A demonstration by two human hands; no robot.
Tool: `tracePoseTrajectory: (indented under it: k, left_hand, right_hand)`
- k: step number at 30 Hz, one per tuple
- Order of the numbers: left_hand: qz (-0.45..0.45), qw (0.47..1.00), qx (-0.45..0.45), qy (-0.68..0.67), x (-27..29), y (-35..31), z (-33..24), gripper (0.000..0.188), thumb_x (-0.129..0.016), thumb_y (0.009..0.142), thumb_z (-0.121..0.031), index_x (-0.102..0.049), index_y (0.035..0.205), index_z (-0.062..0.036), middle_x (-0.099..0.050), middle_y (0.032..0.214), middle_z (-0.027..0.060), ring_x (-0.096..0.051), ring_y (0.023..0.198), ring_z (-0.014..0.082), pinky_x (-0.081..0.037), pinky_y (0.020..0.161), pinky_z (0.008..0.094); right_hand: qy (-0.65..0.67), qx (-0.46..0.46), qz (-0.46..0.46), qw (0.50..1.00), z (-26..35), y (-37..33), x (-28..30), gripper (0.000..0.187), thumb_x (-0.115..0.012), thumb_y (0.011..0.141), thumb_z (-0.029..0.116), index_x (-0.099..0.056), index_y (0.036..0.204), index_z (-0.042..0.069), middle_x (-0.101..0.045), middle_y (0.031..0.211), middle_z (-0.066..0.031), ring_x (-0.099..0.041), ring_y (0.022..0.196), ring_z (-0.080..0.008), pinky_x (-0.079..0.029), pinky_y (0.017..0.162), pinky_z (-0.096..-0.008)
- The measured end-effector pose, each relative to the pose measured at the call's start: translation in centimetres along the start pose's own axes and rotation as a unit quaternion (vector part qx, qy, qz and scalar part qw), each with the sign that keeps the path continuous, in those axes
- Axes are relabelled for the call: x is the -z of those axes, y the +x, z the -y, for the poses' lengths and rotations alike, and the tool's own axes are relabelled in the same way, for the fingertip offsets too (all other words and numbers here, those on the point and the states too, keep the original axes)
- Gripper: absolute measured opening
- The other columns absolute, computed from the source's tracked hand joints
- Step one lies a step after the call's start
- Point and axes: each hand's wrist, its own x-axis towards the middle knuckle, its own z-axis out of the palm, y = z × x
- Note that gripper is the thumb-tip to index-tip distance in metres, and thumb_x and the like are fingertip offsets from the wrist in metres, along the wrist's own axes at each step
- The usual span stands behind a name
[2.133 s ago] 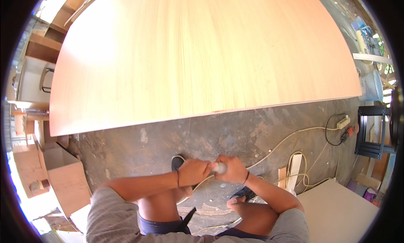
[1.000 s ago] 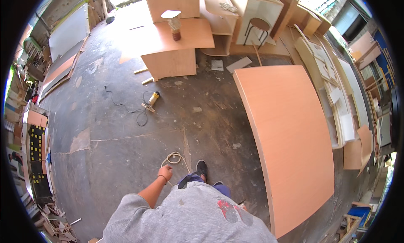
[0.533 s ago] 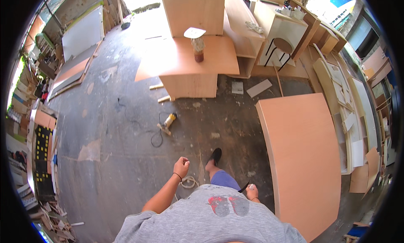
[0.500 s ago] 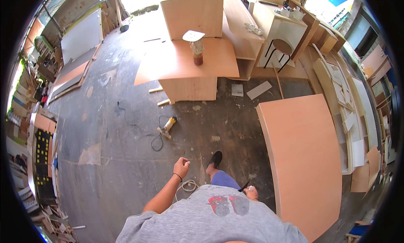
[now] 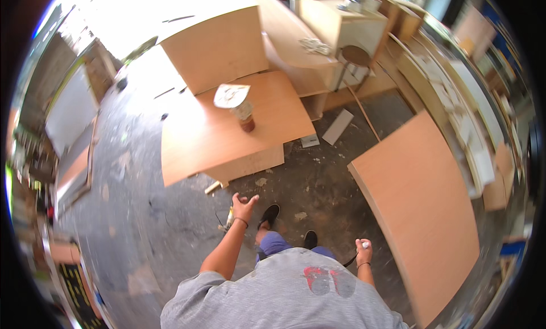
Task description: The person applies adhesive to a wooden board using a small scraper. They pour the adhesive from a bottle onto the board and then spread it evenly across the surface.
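Observation:
My left hand (image 5: 244, 207) reaches forward over the floor, its fingers apart and nothing in them. It is just short of the near edge of a wood-veneer panel (image 5: 187, 152). On that panel stands a reddish-brown jar (image 5: 247, 124) with crumpled wrapping round its upper part and a pale flat sheet (image 5: 231, 95) on top. My right hand (image 5: 364, 253) is closed on a small object with a white end; a thin dark strip shows beside it. That hand is left of a large veneered panel (image 5: 421, 209), apart from it.
A yellow power tool (image 5: 230, 217) lies on the floor, partly hidden by my left forearm. Behind the jar stands an upright veneer board (image 5: 219, 47). Further right are a round stool (image 5: 356, 56), a pale loose strip (image 5: 338, 127) and stacked boards (image 5: 438, 95). Offcuts line the left side.
I have stepped forward, so the panel with the jar is nearer. My left hand has opened and reached out. My right hand has swung out from my side, still closed on the white-ended object.

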Motion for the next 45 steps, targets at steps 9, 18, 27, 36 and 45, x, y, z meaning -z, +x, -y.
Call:
tracePoseTrajectory:
  k: [9,18,27,36,45]
  left_hand:
    - [-0.167,0.94,-0.237,0.182,-1.5,41.6,-3.1,0.099,-0.085,0.069,-0.052,-0.045,0.138,0.005,-0.048,0.139,0.0237,-0.051,0.123,0.039,-0.045,0.103,0.0464]
    - [0.085,0.957,-0.279,-0.004,-7.8,37.8,-15.3,0.073,-0.083,0.076,-0.031,-0.052,0.134,0.0,-0.048,0.144,0.0158,-0.043,0.132,0.0293,-0.03,0.113,0.046]
    - [-0.036,0.944,-0.32,0.067,-7.7,33.5,-19.3,0.062,-0.086,0.075,-0.025,-0.06,0.123,0.0042,-0.066,0.122,0.0152,-0.064,0.105,0.0269,-0.053,0.095,0.0413]
    - [0.185,0.889,-0.416,0.052,-9.1,26.6,-17.3,0.056,-0.081,0.081,-0.022,-0.06,0.124,0.0049,-0.065,0.122,0.0158,-0.064,0.105,0.0259,-0.052,0.094,0.0388]
    - [0.498,0.808,-0.311,-0.053,-8.2,6.8,-15.1,0.058,-0.078,0.081,-0.008,-0.053,0.132,0.0038,-0.061,0.126,0.0166,-0.06,0.112,0.025,-0.048,0.1,0.0382]
  right_hand:
    - [-0.214,-0.36,-0.062,0.906,1.2,-22.6,-5.1,0.063,-0.076,0.076,0.046,-0.063,0.122,0.004,-0.066,0.118,-0.0217,-0.062,0.113,-0.0361,-0.048,0.097,-0.0441]
    - [-0.071,-0.453,-0.156,0.875,10.9,-31.3,-11.0,0.064,-0.075,0.073,0.05,-0.065,0.12,0.008,-0.06,0.124,-0.0265,-0.056,0.116,-0.0413,-0.046,0.1,-0.0458]
    - [-0.059,-0.45,-0.161,0.877,10.8,-32.3,-13.8,0.062,-0.075,0.073,0.052,-0.067,0.12,0.013,-0.064,0.117,-0.0234,-0.061,0.111,-0.0398,-0.049,0.096,-0.0443]
    - [-0.075,-0.5,-0.168,0.846,6.8,-36.5,-17.8,0.071,-0.068,0.077,0.062,-0.062,0.126,0.01,-0.061,0.125,-0.0237,-0.055,0.119,-0.0414,-0.045,0.102,-0.0465]
    - [0.032,-0.447,-0.25,0.858,8.1,-31.4,-12.4,0.061,-0.068,0.081,0.058,-0.065,0.113,0.007,-0.064,0.119,-0.0234,-0.059,0.113,-0.0404,-0.048,0.095,-0.0467]
